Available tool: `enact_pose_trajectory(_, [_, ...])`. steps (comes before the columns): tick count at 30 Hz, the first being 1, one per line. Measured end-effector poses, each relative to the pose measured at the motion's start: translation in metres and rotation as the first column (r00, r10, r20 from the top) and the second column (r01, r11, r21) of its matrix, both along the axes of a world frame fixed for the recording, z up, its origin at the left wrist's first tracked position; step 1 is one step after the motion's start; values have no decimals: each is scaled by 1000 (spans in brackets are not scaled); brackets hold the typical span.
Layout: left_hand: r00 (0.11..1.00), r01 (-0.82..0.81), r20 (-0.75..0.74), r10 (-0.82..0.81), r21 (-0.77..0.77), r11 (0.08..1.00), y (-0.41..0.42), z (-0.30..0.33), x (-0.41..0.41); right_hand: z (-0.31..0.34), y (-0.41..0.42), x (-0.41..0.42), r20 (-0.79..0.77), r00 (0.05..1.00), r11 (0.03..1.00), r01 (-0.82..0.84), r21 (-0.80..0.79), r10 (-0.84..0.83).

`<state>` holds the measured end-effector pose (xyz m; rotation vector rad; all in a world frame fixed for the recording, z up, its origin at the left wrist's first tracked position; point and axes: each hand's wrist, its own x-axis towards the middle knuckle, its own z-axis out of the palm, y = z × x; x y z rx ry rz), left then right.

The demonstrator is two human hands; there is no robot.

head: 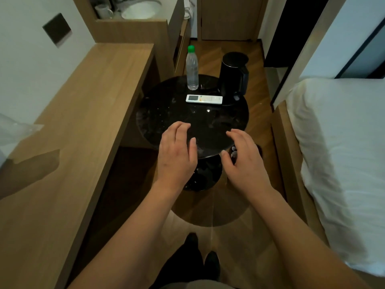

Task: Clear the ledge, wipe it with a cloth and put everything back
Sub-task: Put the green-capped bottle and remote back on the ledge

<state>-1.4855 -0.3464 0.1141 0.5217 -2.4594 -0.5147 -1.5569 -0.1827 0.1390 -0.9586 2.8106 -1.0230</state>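
A long wooden ledge (87, 105) runs along the left wall, its top bare except for a clear plastic sheet (14, 130) at its near left. A round black table (166, 113) stands in the middle. On it are a clear water bottle (192, 69) with a green cap, a white remote control (204, 99) and a black kettle (234, 78). My left hand (177, 155) and my right hand (244, 161) hover over the table's near edge, fingers relaxed, holding nothing. No cloth is in view.
A bed with white sheets (341, 159) fills the right side, close to the table. A dark switch plate (57, 29) is on the left wall. White cups and a bowl (137, 9) sit on a shelf at the back. My feet stand on the wooden floor (258, 65).
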Motion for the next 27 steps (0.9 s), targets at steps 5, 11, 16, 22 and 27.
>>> enact_pose_trajectory(5, [1000,-26,18,26,18,999,-36,-9,-63,-12,-37,-67,37,999,1000,11,28,-12])
enact_pose_trajectory(11, [997,-69,27,67,100,993,-105,-23,-154,-17,-99,-163,62,998,999,11,52,-14])
enact_pose_trajectory(16, [996,-90,29,86,203,975,-157,-25,-234,-18,-146,-236,86,996,997,6,73,-12])
enact_pose_trajectory(22, [992,-123,35,118,365,923,-190,-38,-322,-45,-173,-309,184,983,985,-45,164,15])
enact_pose_trajectory(27, [984,-175,54,170,465,868,-212,-57,-383,-82,-196,-353,271,956,963,-174,207,115])
